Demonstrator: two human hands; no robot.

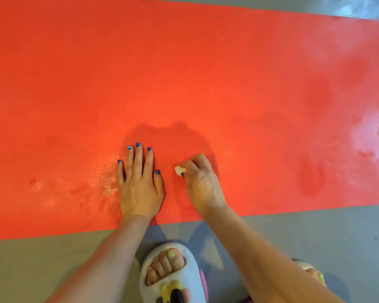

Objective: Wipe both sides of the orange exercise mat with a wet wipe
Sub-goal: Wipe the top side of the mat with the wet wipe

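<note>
Two hands on the matte orange mat: left hand flat, fingers straight; just beside it, right hand pinches a small crumpled pale wipe.

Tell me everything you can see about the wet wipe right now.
The wet wipe is a small, pale cream wad, crumpled tight, mostly hidden inside the right hand, whose curled fingers pinch it. Only one corner pokes out toward the left hand. It sits low against the orange mat, near its front edge.
</note>
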